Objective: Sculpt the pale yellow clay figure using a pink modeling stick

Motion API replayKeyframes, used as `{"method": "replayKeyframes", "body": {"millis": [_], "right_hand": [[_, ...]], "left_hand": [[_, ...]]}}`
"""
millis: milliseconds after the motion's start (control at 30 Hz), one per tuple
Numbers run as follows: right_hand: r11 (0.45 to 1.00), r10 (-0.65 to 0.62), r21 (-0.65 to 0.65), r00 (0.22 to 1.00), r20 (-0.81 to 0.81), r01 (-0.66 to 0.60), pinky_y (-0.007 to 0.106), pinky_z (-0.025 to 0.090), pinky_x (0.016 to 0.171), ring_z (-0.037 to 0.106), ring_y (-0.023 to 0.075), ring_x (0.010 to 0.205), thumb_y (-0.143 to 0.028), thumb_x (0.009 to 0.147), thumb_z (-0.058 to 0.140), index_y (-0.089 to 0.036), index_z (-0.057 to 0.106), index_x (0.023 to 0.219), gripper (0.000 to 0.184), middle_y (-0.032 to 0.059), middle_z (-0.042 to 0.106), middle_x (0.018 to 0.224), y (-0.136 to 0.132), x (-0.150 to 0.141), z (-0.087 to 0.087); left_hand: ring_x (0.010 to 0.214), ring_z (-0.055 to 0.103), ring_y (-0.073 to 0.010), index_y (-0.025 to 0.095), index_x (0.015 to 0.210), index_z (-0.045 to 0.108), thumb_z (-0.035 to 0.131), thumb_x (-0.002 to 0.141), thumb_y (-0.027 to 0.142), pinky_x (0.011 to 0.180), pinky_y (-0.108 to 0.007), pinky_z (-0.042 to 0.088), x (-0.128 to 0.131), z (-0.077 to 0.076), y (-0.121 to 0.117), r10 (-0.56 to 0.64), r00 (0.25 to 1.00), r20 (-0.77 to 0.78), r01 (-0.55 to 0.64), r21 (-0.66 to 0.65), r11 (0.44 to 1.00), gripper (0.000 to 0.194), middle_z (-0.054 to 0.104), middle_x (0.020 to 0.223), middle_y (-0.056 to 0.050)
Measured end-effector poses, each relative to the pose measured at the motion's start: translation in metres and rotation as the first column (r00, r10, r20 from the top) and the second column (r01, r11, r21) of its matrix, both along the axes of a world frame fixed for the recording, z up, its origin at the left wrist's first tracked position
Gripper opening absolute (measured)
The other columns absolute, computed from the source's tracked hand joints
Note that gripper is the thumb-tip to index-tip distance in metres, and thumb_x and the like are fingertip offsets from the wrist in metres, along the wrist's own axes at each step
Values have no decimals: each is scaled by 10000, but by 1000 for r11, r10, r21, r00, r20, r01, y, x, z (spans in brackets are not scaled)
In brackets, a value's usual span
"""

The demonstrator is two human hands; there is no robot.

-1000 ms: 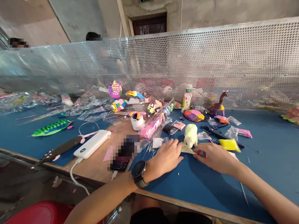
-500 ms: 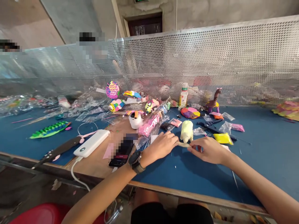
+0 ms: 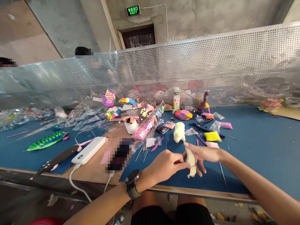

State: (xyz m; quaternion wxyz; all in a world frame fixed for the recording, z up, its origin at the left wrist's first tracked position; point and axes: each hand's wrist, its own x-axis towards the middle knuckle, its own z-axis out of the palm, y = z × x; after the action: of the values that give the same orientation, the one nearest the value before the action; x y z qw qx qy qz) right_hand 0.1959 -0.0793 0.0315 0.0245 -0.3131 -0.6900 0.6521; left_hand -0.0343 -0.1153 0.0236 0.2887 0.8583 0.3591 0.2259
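Note:
Between my two hands is a long, cream-coloured piece of modelling clay (image 3: 190, 158), hanging with a small blob at its lower end. My left hand (image 3: 165, 165), wearing a dark watch at the wrist, is closed with its fingertips pinching the piece's left side. The clay lies along the fingers of my right hand (image 3: 202, 153), which supports it from the right; some of those fingers extend past it. Just beyond my hands stands a pale yellow clay animal body (image 3: 179, 132) on short legs.
Behind are colourful clay figures, including a white pot-like one (image 3: 131, 126), and a bottle (image 3: 176, 99). A yellow clay packet (image 3: 212, 136) and pink tools (image 3: 157, 144) lie nearby. To the left are a power bank (image 3: 89, 150) and a phone (image 3: 119, 156). A perforated metal screen (image 3: 211, 62) borders the table.
Both hands have come nearer the table's front edge with the clay. The piece was stretched sideways between the fingertips and now hangs downward against my right hand. The view has tilted up.

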Motion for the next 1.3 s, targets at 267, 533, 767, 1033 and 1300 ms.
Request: {"method": "replayKeyframes", "body": {"millis": [267, 533, 767, 1033, 1300], "right_hand": [[970, -242, -113, 891, -385, 214, 220, 493, 410, 542, 133, 526, -404, 844, 614, -128, 765, 880, 316, 24, 570, 617, 31, 28, 4], [632, -693, -234, 405, -596, 738, 149, 417, 374, 565, 84, 593, -280, 854, 817, -218, 707, 1173, 342, 60, 762, 1060, 56, 43, 10], [264, -813, -138, 143, -564, 955, 212, 197, 310, 246, 72, 341, -772, 934, 599, -248, 444, 617, 631, -65, 377, 412, 72, 69, 8], [191, -817, 407, 375, -439, 893, 268, 346, 433, 409, 134, 403, -756, 1017, 319, -253, 471, 582, 682, -21, 417, 439, 80, 78, -2], [323, -767, 933, 622, 158, 161, 330, 518, 853, 744, 304, 1039, -483, 955, 649, -194, 824, 1017, 344, 134, 811, 1111, 72, 44, -19]], "left_hand": [[999, 761, -225, 193, 1094, 790, 586, 986, 162, 840, -270, 512, -38, 46, 68, 175, 895, -411, -112, 172, 979, 234, 822, 1105, -88], [1192, 722, -273, 210, 1247, 717, 606, 967, 280, 948, -317, 552, -53, 29, 90, 227, 768, -599, -171, 151, 974, 309, 767, 1286, -121], [1189, 712, -342, 199, 1125, 720, 676, 841, 210, 966, -388, 559, -63, 3, 107, 324, 655, -682, -229, 229, 946, 287, 751, 1240, -182], [1245, 711, -318, 213, 1219, 704, 719, 834, 294, 1029, -366, 549, -79, 8, 110, 268, 724, -636, -242, 130, 962, 394, 733, 1362, -155], [1147, 726, -318, 190, 1170, 731, 521, 994, 293, 1016, -435, 544, -42, 55, 97, 326, 879, -347, -184, 384, 905, 292, 785, 1216, -142]]}}
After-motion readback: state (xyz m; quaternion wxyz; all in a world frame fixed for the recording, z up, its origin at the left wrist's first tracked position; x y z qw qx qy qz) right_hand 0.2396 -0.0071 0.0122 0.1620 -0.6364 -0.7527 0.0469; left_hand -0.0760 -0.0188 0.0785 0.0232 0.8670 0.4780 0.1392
